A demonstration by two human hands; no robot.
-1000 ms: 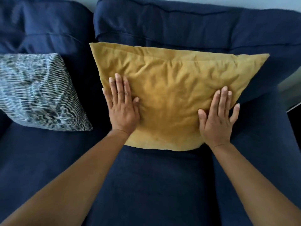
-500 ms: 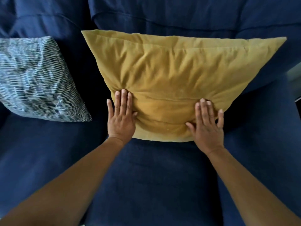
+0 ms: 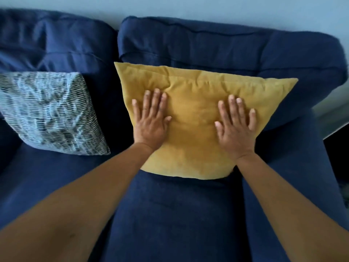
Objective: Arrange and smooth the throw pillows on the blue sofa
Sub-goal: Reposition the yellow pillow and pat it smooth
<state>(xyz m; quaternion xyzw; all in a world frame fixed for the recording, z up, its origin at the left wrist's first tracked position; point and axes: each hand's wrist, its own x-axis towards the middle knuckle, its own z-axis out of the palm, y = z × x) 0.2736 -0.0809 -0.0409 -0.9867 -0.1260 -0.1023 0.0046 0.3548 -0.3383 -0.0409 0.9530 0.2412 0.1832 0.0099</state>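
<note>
A mustard-yellow throw pillow (image 3: 194,118) leans against the right back cushion of the blue sofa (image 3: 170,214). My left hand (image 3: 151,118) lies flat on the pillow's left part, fingers spread and pointing up. My right hand (image 3: 236,125) lies flat on its right part in the same way. Neither hand grips anything. A second pillow (image 3: 47,112), patterned in black and white lines, leans against the left back cushion, apart from the yellow one.
A pale wall (image 3: 207,8) runs behind the sofa back. The sofa's right armrest (image 3: 302,167) borders the yellow pillow. Beyond it, a dark floor strip (image 3: 338,148) shows at the right edge.
Both hands have slid from the pillow's lower edge up onto its middle. The view has tilted up, so the sofa's back top and the wall show now.
</note>
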